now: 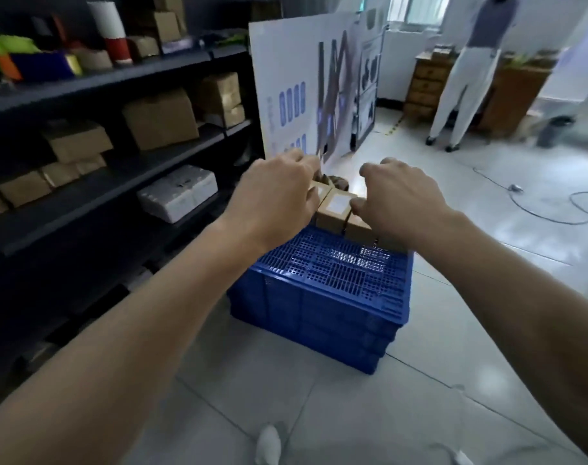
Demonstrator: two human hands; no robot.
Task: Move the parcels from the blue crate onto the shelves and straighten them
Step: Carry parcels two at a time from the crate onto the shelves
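An upturned blue crate [323, 297] stands on the tiled floor, its slatted base facing up. Several small brown parcels [336, 209] with white labels sit on its far end. My left hand [279, 193] grips the left side of this cluster, fingers curled over a parcel. The right side of the cluster is clasped by my right hand [400, 193], with its thumb against a parcel's edge. Dark shelves [124, 182] run along the left and carry brown boxes and a white packet [178, 193].
A white printed board [296, 78] leans upright behind the crate. A person in white trousers [464, 92] stands at the back right beside wooden drawers [423, 85]. Cables [554, 206] lie on the floor to the right.
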